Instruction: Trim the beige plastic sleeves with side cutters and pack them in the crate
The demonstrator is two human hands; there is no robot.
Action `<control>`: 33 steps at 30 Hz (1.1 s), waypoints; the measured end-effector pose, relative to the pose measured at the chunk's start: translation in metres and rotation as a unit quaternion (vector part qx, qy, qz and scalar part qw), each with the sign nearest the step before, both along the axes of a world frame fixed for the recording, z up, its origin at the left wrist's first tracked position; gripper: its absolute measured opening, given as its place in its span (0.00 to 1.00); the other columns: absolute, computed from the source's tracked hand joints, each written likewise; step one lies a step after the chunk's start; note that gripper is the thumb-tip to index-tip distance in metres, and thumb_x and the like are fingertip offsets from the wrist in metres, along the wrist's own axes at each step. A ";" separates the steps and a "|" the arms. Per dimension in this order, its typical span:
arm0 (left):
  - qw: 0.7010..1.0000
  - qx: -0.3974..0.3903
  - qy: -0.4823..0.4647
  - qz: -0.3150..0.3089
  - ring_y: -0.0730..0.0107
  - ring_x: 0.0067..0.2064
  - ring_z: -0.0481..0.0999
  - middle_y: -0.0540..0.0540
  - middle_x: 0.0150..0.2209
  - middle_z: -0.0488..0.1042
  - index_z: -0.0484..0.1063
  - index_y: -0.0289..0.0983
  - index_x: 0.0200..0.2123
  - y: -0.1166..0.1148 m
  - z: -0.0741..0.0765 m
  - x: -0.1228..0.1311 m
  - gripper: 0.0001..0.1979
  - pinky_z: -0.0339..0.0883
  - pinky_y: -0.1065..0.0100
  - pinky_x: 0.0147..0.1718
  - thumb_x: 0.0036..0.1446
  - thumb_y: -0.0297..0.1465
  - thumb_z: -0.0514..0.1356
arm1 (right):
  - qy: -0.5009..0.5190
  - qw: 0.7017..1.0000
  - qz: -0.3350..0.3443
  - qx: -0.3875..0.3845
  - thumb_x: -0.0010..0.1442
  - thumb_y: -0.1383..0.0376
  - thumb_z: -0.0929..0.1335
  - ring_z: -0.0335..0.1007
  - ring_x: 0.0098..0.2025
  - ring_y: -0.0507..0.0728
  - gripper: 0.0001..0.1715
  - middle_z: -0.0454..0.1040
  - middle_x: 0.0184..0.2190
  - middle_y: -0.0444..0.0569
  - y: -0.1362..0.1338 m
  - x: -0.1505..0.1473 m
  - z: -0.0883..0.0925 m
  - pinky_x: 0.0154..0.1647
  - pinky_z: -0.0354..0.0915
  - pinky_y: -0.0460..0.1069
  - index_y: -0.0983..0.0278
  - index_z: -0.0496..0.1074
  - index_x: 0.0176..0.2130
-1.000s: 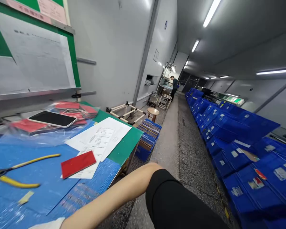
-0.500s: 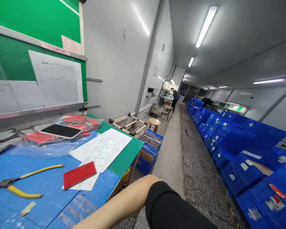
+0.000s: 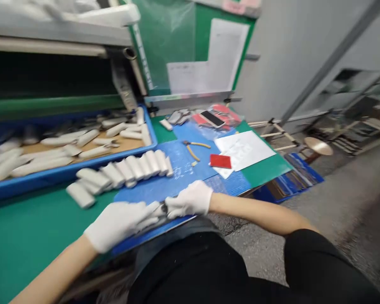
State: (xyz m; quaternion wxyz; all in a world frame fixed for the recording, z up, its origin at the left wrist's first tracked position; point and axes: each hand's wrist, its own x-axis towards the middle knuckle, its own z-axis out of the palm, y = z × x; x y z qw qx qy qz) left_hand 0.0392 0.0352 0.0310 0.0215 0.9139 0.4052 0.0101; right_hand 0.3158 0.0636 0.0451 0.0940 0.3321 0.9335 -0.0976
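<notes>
Both my hands wear white gloves and meet at the table's near edge. My left hand (image 3: 122, 221) is closed around a pale grey piece with a dark end (image 3: 163, 207), mostly hidden by the fingers. My right hand (image 3: 190, 199) closes on the other end of that piece; blur hides its exact kind. Beyond my hands, several pale, rounded oblong pieces (image 3: 134, 168) lie side by side in a row on blue sheeting (image 3: 183, 179). Yellow-handled pliers (image 3: 196, 145) lie open farther off, left of a red flat block (image 3: 221, 161).
A blue tray (image 3: 82, 173) with several more pale pieces stands at the left. Paper sheets (image 3: 253, 147) and a phone (image 3: 213, 119) on red packets lie at the back right. A crate (image 3: 291, 177) and round stool (image 3: 318, 146) stand beyond the green table (image 3: 25, 236).
The view has swung left and down from the aisle to the table. Both gloved hands and the piece between them have come into view; earlier only one forearm showed.
</notes>
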 end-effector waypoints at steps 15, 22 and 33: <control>0.989 -0.071 0.051 0.120 0.61 0.41 0.81 0.42 0.54 0.76 0.52 0.52 0.78 -0.041 -0.008 -0.040 0.30 0.68 0.67 0.31 0.76 0.38 0.48 | 0.047 0.998 0.029 0.028 0.79 0.48 0.55 0.63 0.28 0.53 0.31 0.74 0.44 0.51 -0.011 0.023 -0.039 0.28 0.44 0.49 0.48 0.57 0.75; 0.985 -0.072 0.078 0.133 0.59 0.45 0.85 0.47 0.56 0.82 0.62 0.56 0.74 -0.040 0.007 -0.056 0.28 0.71 0.66 0.36 0.75 0.37 0.48 | 0.076 0.987 0.054 0.132 0.77 0.39 0.54 0.57 0.24 0.50 0.32 0.78 0.35 0.45 -0.005 0.039 -0.048 0.28 0.36 0.51 0.41 0.69 0.68; 0.988 -0.056 0.061 0.129 0.64 0.28 0.74 0.47 0.30 0.78 0.77 0.54 0.63 -0.053 0.000 -0.057 0.24 0.53 0.65 0.28 0.72 0.53 0.54 | 0.106 0.974 0.081 0.180 0.76 0.42 0.61 0.53 0.24 0.51 0.28 0.76 0.32 0.44 -0.002 0.072 -0.052 0.30 0.38 0.53 0.42 0.71 0.68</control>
